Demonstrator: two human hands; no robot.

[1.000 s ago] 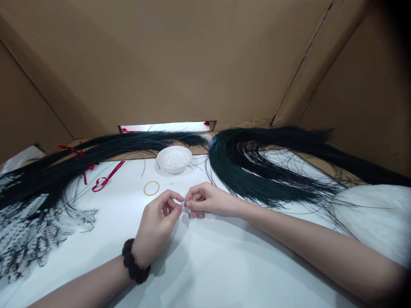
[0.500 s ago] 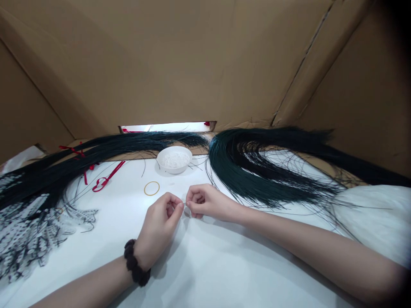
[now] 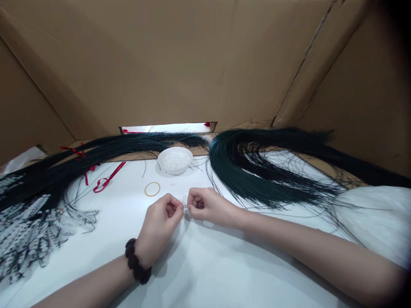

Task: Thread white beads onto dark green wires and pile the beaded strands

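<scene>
Just in front of the white bowl, my two hands meet fingertip to fingertip above the white tabletop. A thin dark strand point(image 3: 185, 206) spans the narrow gap between them. My left hand point(image 3: 160, 224), with a dark scrunchie point(image 3: 137, 262) round its wrist, pinches one side of this strand between thumb and forefinger. Thumb and curled fingers of my right hand point(image 3: 213, 207) grip the other side, and a dark line shows within the curl. The strand's ends are hidden or too fine to make out.
A white bowl point(image 3: 175, 172) holds small whitish bits. A yellow rubber band point(image 3: 152, 195) and red ribbon point(image 3: 109, 177) lie left. Dark strand bundles curve right point(image 3: 257, 184) and left point(image 3: 105, 147), the latter ending in black-and-white tufts point(image 3: 28, 231). White fibre point(image 3: 379, 218) lies right; cardboard walls point(image 3: 192, 64) enclose everything.
My right hand has shifted slightly down and right, opening a slightly wider gap between the fingertips. My left hand has barely moved and keeps its pinch.
</scene>
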